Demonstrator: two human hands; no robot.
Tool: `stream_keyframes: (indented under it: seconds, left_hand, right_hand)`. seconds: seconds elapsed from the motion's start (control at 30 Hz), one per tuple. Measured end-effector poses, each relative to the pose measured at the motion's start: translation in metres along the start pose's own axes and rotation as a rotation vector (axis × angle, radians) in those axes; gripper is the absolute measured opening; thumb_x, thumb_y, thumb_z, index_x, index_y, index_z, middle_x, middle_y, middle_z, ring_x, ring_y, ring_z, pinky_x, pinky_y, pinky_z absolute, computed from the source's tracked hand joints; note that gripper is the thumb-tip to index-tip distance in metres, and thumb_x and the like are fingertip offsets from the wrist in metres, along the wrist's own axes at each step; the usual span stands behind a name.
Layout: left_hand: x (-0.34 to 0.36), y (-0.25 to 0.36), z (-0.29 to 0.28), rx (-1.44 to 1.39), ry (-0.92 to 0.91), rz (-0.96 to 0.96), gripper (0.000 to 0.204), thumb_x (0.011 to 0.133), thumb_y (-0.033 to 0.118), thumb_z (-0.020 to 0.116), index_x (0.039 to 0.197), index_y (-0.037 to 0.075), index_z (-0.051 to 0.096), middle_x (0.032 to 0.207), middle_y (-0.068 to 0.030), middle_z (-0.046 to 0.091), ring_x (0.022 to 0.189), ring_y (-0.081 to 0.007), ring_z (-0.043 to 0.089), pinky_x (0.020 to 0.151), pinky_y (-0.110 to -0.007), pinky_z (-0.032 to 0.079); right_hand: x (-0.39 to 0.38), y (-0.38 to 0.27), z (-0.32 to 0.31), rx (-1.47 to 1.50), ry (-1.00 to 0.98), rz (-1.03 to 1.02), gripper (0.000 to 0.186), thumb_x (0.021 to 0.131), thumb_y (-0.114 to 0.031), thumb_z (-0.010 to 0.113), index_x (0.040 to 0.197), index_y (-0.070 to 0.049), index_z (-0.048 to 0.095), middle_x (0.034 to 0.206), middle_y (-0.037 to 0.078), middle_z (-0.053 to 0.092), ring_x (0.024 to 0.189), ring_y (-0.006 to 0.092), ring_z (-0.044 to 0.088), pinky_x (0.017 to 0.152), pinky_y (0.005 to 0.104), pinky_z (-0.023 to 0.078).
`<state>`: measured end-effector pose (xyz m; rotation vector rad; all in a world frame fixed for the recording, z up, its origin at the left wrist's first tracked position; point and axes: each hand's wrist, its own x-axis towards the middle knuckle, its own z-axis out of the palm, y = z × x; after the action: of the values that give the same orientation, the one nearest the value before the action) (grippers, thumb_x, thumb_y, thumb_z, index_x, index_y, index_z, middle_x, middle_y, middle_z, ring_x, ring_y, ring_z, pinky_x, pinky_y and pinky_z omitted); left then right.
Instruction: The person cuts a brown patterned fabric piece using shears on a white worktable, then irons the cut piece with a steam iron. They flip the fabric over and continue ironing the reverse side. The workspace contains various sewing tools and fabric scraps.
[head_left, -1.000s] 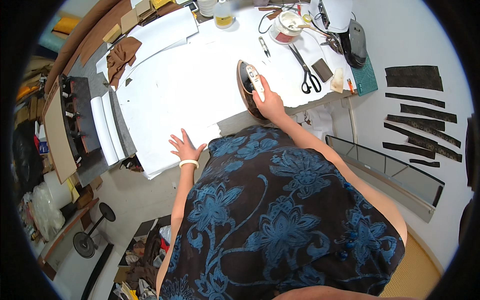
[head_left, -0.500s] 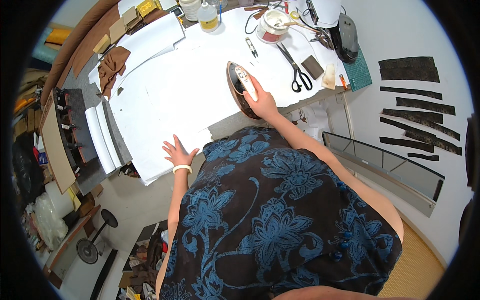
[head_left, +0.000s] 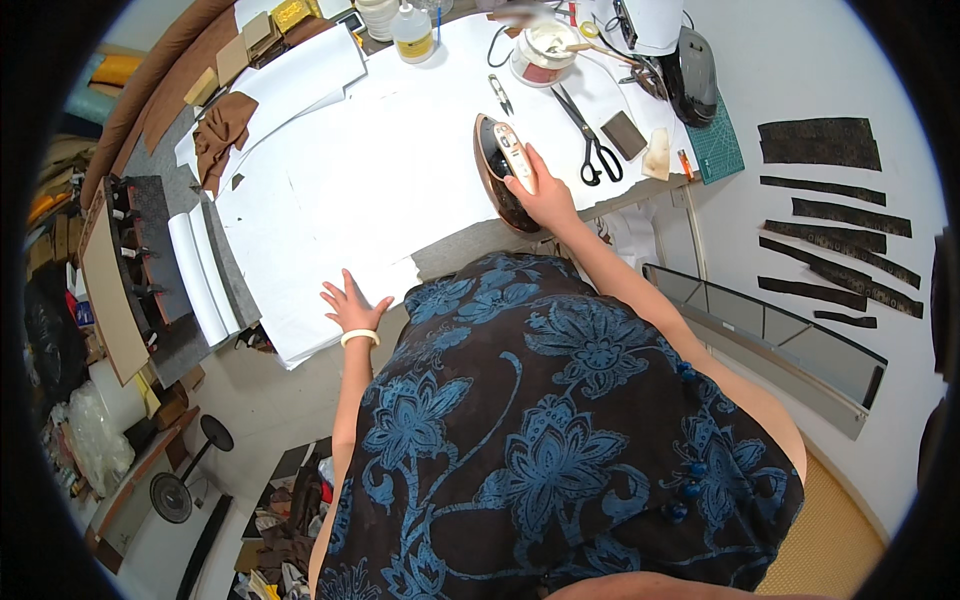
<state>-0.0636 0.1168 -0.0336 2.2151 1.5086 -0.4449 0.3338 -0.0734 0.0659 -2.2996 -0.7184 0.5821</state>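
Note:
My right hand (head_left: 549,198) is wrapped round the handle of a brown and cream clothes iron (head_left: 492,160). The iron lies over the right part of the white paper (head_left: 330,200) spread on the table, its tip pointing away from me. My left hand (head_left: 353,308), with a pale bangle (head_left: 360,338) at the wrist, rests near the paper's front edge with its fingers spread, holding nothing. Right of the iron lie black-handled scissors (head_left: 590,140), and beyond it are small thread snips (head_left: 500,93).
At the back stand a white tub (head_left: 545,55) with a brush across it and a clear bottle (head_left: 412,35) of yellow liquid. A crumpled brown cloth (head_left: 222,135) and a white roll (head_left: 205,275) lie left. A green cutting mat (head_left: 722,145) sits at the right edge. Dark strips (head_left: 840,235) hang on the wall.
My right hand has moved the iron a little to the right and slightly away from me. My left hand has barely shifted and stays spread on the paper.

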Motion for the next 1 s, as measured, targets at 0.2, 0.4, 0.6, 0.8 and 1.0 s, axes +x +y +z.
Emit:
stream_keyframes:
  seconds: [0.2,0.4,0.6,0.8,1.0]
  left_hand:
    - [0.001,-0.004,0.001,-0.021,0.008,0.010,0.140,0.057,0.064,0.092,0.167,0.025,0.015,0.168,-0.0336,-0.001,0.155,-0.0537,-0.004,0.115,-0.077,0.015]
    - [-0.001,-0.004,0.001,-0.044,0.010,0.005,0.140,0.057,0.062,0.093,0.167,0.025,0.015,0.168,-0.0339,-0.001,0.155,-0.0538,-0.004,0.116,-0.077,0.014]
    - [-0.001,-0.003,-0.003,-0.042,-0.019,-0.009,0.139,0.057,0.061,0.093,0.167,0.025,0.016,0.168,-0.0332,-0.001,0.155,-0.0538,-0.003,0.117,-0.076,0.012]
    - [0.000,-0.002,-0.003,-0.042,-0.012,-0.011,0.139,0.058,0.062,0.093,0.167,0.027,0.016,0.169,-0.0324,-0.001,0.156,-0.0531,-0.004,0.117,-0.076,0.011]
    - [-0.002,0.002,-0.007,-0.039,-0.030,-0.015,0.138,0.058,0.063,0.093,0.167,0.027,0.016,0.169,-0.0326,-0.001,0.156,-0.0527,-0.004,0.116,-0.077,0.011]
  right_hand:
    - [-0.010,-0.003,0.002,-0.118,-0.030,-0.081,0.076,0.101,-0.039,0.057,0.159,-0.001,0.026,0.111,0.032,0.070,0.090,0.0466,0.072,0.077,0.0520,0.057]
    - [0.019,-0.013,0.019,-0.181,0.030,-0.121,0.070,0.102,-0.035,0.054,0.159,-0.004,0.028,0.097,0.029,0.071,0.079,0.0479,0.070,0.072,0.0543,0.056]
    - [0.081,-0.035,0.030,-0.280,0.099,-0.147,0.071,0.100,-0.041,0.054,0.158,-0.005,0.032,0.081,0.027,0.071,0.075,0.0475,0.071,0.068,0.0559,0.057]
    - [0.130,-0.049,0.032,-0.347,0.118,-0.111,0.073,0.099,-0.042,0.054,0.159,-0.006,0.031,0.082,0.025,0.073,0.074,0.0464,0.071,0.069,0.0566,0.057]
    - [0.145,-0.050,0.035,-0.344,0.134,-0.061,0.074,0.099,-0.046,0.052,0.161,-0.015,0.028,0.083,0.025,0.073,0.079,0.0468,0.071,0.071,0.0568,0.056]
